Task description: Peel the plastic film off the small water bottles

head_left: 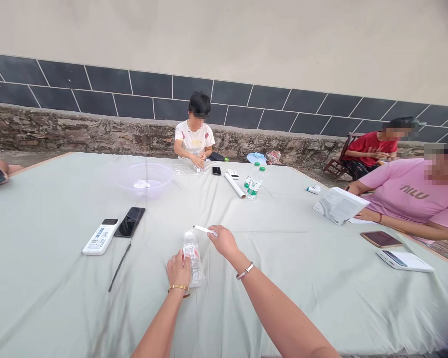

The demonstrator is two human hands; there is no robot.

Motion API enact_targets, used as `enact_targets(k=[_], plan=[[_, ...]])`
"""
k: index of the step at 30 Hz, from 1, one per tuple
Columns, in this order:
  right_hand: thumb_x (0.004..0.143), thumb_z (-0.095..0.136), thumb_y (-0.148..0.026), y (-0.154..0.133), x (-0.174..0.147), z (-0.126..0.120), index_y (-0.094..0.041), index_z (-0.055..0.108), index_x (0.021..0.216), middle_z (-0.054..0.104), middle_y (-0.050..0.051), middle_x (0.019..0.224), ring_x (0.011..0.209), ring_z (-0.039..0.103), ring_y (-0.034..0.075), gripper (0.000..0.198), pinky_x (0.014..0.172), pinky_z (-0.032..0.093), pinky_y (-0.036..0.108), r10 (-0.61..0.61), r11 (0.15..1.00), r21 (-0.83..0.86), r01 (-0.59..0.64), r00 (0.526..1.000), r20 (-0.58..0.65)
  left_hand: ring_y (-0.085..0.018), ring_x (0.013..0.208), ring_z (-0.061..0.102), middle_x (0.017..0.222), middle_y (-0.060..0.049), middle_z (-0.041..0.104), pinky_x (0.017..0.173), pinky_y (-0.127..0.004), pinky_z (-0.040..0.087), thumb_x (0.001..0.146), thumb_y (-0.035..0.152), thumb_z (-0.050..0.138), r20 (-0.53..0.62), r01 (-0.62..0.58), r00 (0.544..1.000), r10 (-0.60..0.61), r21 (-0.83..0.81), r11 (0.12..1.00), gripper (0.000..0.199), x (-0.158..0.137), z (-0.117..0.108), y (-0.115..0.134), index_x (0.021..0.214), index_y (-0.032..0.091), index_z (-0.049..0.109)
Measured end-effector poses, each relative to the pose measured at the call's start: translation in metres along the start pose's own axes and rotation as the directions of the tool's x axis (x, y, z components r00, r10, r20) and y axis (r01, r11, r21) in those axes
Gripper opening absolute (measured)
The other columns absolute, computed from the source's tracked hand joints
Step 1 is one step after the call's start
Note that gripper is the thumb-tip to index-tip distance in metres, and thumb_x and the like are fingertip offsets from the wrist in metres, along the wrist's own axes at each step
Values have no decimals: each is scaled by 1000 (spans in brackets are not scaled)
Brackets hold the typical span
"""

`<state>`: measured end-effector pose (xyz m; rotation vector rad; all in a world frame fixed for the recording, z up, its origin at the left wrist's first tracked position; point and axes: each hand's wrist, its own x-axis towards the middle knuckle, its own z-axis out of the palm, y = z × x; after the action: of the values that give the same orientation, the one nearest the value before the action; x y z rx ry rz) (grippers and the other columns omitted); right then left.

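A clear plastic bottle point(196, 268) with a red and white label lies on the cloth, its neck pointing away from me. My left hand point(179, 268) is closed around its left side and presses it to the table. To the right of the bottle's neck, my right hand point(224, 242) grips a slim white tool with a dark tip point(204, 230). The tip points left, just above and apart from the neck. Whether the tool is a pen or a knife I cannot tell. My fingers hide its rear end.
Left of me lie a white power bank point(100, 239), a black phone point(130, 222) and a dark cord point(119, 267). A translucent basin point(160, 185), a white roll point(235, 185) and two green-capped bottles point(254, 184) stand farther back. Several people sit around; one holds a paper point(336, 205).
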<state>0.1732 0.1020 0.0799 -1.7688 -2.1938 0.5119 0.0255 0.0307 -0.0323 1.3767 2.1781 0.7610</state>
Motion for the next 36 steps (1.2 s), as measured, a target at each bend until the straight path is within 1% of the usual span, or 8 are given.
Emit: enact_targets(k=[4,14,18,22,25,30,33,36], plan=[[85,48,-24,-13,-15,-9,-20,66,102,64,6,95,84,57,17,26,70,37,25,-57,998,-29,58,998,32,-22,110,54,115,-11,64,98,-34,33,91,35,28,-12,-18,1000,18,-16,1000,46,0,0,-2,125,17,53],[79,54,-20,11,-122,-45,-30,69,97,64,1,84,80,58,17,26,70,41,26,-260,965,45,257,934,246,-23,110,54,114,-10,64,97,-33,34,91,35,29,-10,-9,1000,9,-27,1000,45,-3,-7,1,123,17,55],[81,53,-29,28,-123,-49,-30,69,94,65,1,88,79,59,17,20,71,44,26,-296,948,216,234,899,324,-23,109,54,112,-11,64,97,-33,34,91,35,28,0,-4,1000,4,-33,999,47,-4,-8,0,124,16,54],[83,48,-33,60,-79,-21,-26,65,100,65,2,101,87,60,17,25,75,46,28,28,972,231,-33,999,23,-23,105,56,108,-10,66,94,-34,37,91,36,28,5,-11,1000,11,-35,999,46,-3,-9,-1,123,16,55],[87,40,-26,87,-44,13,-19,60,112,62,7,107,94,58,19,32,80,44,30,282,958,111,-265,939,-197,-22,102,58,105,-7,67,94,-33,39,91,36,31,5,-16,1000,16,-31,999,43,-3,-10,-1,121,18,56],[83,45,-16,92,-37,50,-17,58,118,59,11,113,110,51,25,37,89,38,34,251,951,-120,-285,938,-237,-22,105,57,107,-6,66,97,-34,38,89,39,38,-1,1,1000,-1,-23,1000,38,-3,-8,2,117,22,58],[86,45,-25,56,-45,60,-19,57,117,57,10,117,107,52,23,34,88,40,34,180,983,2,-185,951,-250,-24,108,56,110,-7,66,102,-38,33,88,41,40,-13,1,1000,-1,-22,1000,39,-5,-6,4,117,21,57],[86,45,-46,11,-44,71,-19,47,128,61,7,104,83,60,17,50,72,44,27,134,967,230,-108,986,-100,-25,109,55,112,-10,65,105,-41,28,87,42,40,-23,0,1000,-1,-40,999,43,-7,-4,5,118,17,56]])
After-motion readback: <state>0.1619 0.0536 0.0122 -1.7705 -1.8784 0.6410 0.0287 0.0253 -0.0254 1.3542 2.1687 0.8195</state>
